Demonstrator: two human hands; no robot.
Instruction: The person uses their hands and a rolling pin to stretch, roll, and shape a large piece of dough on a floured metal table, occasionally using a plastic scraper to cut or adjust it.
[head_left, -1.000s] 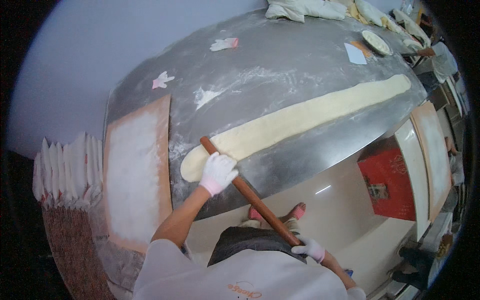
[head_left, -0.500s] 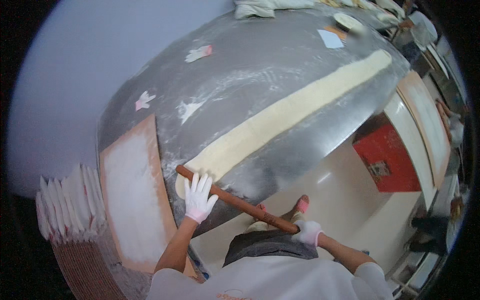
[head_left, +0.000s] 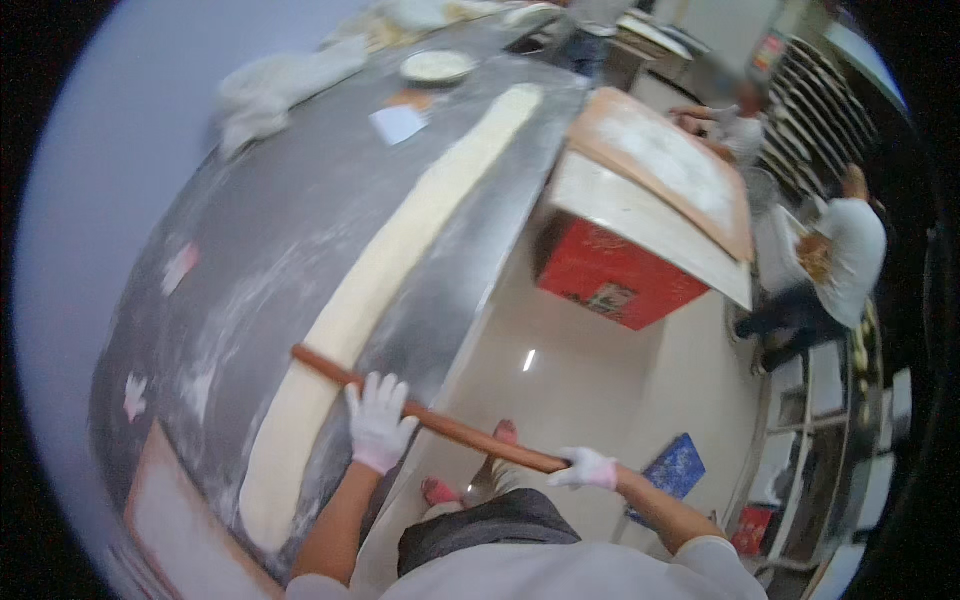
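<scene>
A long pale strip of dough [head_left: 392, 255] runs diagonally over the grey floured table [head_left: 250, 230]. Across it, some way up from its near end, lies the far end of a brown wooden rolling pin [head_left: 470, 433]. My left hand [head_left: 380, 425], in a white glove, rests flat on the pin just right of the dough, its fingers stretched out. Off the table's edge, my gloved right hand [head_left: 585, 468] is closed round the pin's near end.
Floured boards lie at the table's near left [head_left: 190, 515] and on a stand to the right [head_left: 660, 150]. Below that stand is a red box [head_left: 615, 275]. Loose gloves [head_left: 180, 268], a white card [head_left: 398, 124] and a bowl [head_left: 437, 67] lie on the table. Two people work at the right.
The view has swung to the right. The rolling pin has shifted from near the dough's near end to farther up the strip, with both my hands still at it.
</scene>
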